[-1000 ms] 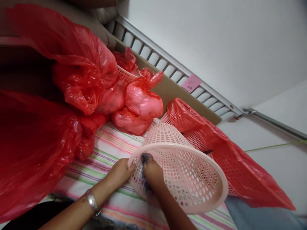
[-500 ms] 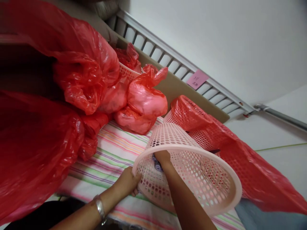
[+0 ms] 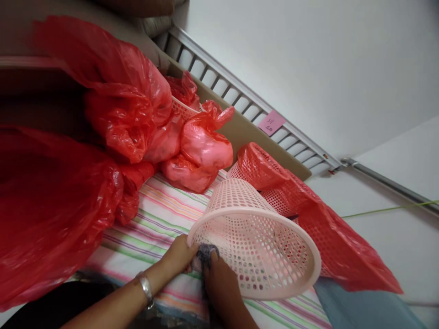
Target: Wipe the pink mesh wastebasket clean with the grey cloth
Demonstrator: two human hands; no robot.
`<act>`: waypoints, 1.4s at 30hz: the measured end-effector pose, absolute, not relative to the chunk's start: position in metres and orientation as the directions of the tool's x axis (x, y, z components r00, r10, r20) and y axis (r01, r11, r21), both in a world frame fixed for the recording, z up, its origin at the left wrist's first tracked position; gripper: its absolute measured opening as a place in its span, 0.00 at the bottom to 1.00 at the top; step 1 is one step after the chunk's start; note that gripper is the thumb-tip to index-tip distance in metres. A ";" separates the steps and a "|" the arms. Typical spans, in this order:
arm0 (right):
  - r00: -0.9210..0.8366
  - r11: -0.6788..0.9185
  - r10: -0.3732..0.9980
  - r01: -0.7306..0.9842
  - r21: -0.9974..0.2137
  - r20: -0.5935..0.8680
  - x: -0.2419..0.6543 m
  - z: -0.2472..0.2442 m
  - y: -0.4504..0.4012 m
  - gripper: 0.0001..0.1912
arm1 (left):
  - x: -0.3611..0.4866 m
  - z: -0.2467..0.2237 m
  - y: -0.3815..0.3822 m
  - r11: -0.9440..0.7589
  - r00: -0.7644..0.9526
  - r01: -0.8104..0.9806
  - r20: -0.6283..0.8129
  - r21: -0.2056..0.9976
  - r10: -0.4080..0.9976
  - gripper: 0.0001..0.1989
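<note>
A pink perforated plastic basket (image 3: 236,201) lies on its side on a striped cloth (image 3: 154,201), its mouth towards me. My left hand (image 3: 183,256) grips the left part of its rim, fingers closed. A silver bangle is on that wrist. At the basket's mouth, close beside the left hand, my right hand (image 3: 219,274) is closed on a dark grey-blue cloth (image 3: 207,253). One end of this cloth hangs down below the hand. Some fingertips of both hands are hidden.
Filled red plastic bags (image 3: 202,151) crowd the left and back. More pink baskets (image 3: 277,201), partly covered by a red bag (image 3: 329,233), lie at right. Behind stand a board and a white railing (image 3: 240,96) with a pink note (image 3: 271,122). A metal pipe (image 3: 387,180) runs along the right wall.
My right hand has come from deep inside the basket out to its rim, bringing the cloth along. My left hand keeps hold of the rim. The view has shifted slightly.
</note>
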State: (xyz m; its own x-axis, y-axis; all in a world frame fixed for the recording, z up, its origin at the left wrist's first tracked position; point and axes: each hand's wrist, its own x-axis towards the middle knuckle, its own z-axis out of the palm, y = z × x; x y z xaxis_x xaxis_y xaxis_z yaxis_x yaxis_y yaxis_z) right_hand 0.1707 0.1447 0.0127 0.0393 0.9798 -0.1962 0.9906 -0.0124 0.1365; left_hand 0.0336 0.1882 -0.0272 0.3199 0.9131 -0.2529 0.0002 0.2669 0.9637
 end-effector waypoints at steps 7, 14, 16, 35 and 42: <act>0.139 -0.101 0.980 0.964 0.247 -0.140 0.184 0.010 0.229 0.19 | 0.029 -0.019 0.190 0.226 0.324 -0.005 -0.213 0.974 0.922 0.11; 0.145 -0.110 0.980 0.965 0.236 -0.135 0.209 0.004 0.313 0.21 | 0.027 -0.016 0.192 0.218 0.342 0.018 -0.211 0.976 0.915 0.13; 0.142 -0.108 0.981 0.966 0.236 -0.132 0.213 0.004 0.322 0.21 | 0.028 -0.017 0.192 0.223 0.345 0.023 -0.217 0.975 0.913 0.13; -0.047 0.080 0.977 0.985 0.152 -0.208 0.178 0.019 0.154 0.15 | 0.035 -0.022 0.191 0.199 0.340 0.040 -0.200 0.979 0.919 0.14; 0.100 -0.034 0.968 0.961 0.274 -0.230 0.200 0.025 0.164 0.18 | 0.009 -0.002 0.198 0.013 0.258 0.193 -0.064 0.981 0.964 0.13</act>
